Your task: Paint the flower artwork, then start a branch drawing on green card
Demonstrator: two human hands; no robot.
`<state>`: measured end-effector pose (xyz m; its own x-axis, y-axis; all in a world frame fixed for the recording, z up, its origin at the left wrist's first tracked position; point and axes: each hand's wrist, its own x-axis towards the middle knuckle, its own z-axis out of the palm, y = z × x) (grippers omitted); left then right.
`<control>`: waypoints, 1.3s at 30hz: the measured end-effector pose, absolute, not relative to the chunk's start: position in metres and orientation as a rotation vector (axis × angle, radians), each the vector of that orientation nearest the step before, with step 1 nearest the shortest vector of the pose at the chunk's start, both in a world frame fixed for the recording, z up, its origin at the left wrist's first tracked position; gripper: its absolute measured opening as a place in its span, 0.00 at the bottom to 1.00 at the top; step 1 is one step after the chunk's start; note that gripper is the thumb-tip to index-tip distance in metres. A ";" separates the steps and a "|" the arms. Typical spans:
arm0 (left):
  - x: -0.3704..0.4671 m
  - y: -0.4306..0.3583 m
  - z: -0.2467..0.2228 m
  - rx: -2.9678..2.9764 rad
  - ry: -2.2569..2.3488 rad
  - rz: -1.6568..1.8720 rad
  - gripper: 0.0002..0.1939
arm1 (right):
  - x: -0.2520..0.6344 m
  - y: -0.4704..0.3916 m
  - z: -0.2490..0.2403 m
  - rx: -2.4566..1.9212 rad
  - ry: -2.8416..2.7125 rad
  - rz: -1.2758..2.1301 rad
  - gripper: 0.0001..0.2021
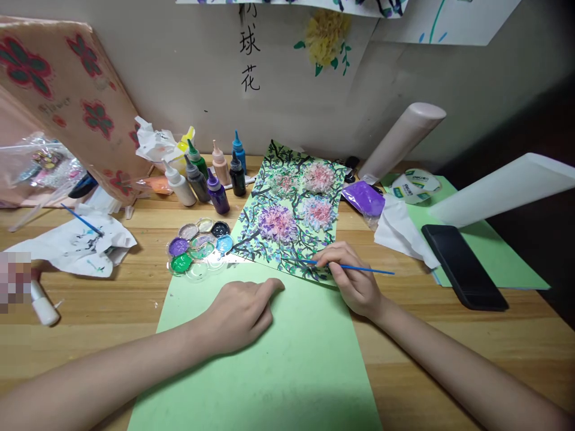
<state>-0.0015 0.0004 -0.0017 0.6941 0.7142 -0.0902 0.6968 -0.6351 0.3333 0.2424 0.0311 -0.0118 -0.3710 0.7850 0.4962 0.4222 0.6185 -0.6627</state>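
My right hand (357, 284) pinches a thin blue paintbrush (372, 270) over the lower right of a green painted sheet (251, 246). The brush's tip lies over the sheet's lower part; whether it touches cannot be told. Four raised, crinkled flower heads in pink, purple and blue sit among dark painted branches there. Below the painting, my left hand (242, 314) rests on a larger plain green sheet (269, 371). Its index finger points right, while the other fingers curl under, with nothing visible in them. A flower-shaped palette (200, 246) with several paint wells stands left of the painting.
Several paint bottles (218, 194) stand behind the palette. A stained tissue (112, 248) bears another blue brush (82, 219). Rightward are a purple packet (365, 199), tape roll (415, 184), black phone (465, 266) and paper rolls (503, 188). Another person's blurred hand (15, 281) shows at far left.
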 end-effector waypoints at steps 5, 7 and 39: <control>-0.001 0.000 -0.001 2.548 1.102 0.087 0.16 | 0.242 0.031 -0.011 -0.956 -1.974 0.522 0.10; -0.001 0.000 -0.001 2.542 1.101 0.080 0.16 | 0.242 0.031 -0.011 -0.965 -1.994 0.532 0.10; 0.000 0.000 0.001 2.578 1.095 0.074 0.15 | 0.244 0.032 -0.019 -1.045 -1.759 0.537 0.11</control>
<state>-0.0001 0.0001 0.0009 0.7018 0.7076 -0.0826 0.6899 -0.6462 0.3262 0.2438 0.0316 -0.0191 -0.1479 0.8407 0.5209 0.4064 0.5318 -0.7430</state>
